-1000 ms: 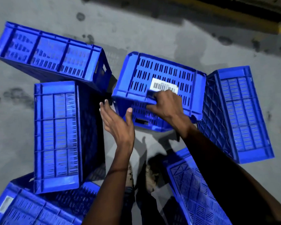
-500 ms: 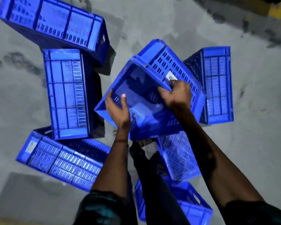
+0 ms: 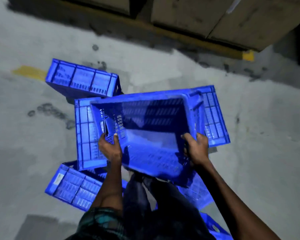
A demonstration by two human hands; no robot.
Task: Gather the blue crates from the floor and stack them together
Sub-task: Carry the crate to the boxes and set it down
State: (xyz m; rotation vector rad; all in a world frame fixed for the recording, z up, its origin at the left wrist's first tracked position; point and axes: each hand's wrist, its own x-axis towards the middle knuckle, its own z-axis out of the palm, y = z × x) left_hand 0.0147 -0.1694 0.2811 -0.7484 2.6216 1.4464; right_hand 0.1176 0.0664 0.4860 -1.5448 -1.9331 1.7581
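Bare grey concrete floor (image 3: 21,129) is lying open along the whole left side, marked only by a yellow paint patch (image 3: 29,72) and some dark stains. Just right of that patch, the far-left crate (image 3: 81,78) is resting overturned, its slotted base facing up. Nearer, a second crate (image 3: 85,134) is sitting on the floor with its ribbed side up, and its right part is being hidden by the lifted crate. Below it, a third crate (image 3: 71,187) is lying tilted against the person's left leg.

The left hand (image 3: 109,146) is clamping the left short wall of the held crate (image 3: 145,129), thumb hooked over the rim and fingers pressed against the outside. That crate is being carried off the floor, mouth up, in the middle of the view, tipped slightly toward the person. The right hand (image 3: 196,148) is gripping the near-right corner, fingers curled over the rim. Both forearms are reaching forward, elbows low.

Behind the right rim, a fourth crate (image 3: 215,122) is showing its ribbed side, and a fifth crate (image 3: 196,191) is lying under the right forearm. Right of these, the floor is again lying open. Along the top, a yellow-painted kerb (image 3: 239,53) is edging stacked cardboard boxes (image 3: 249,21).
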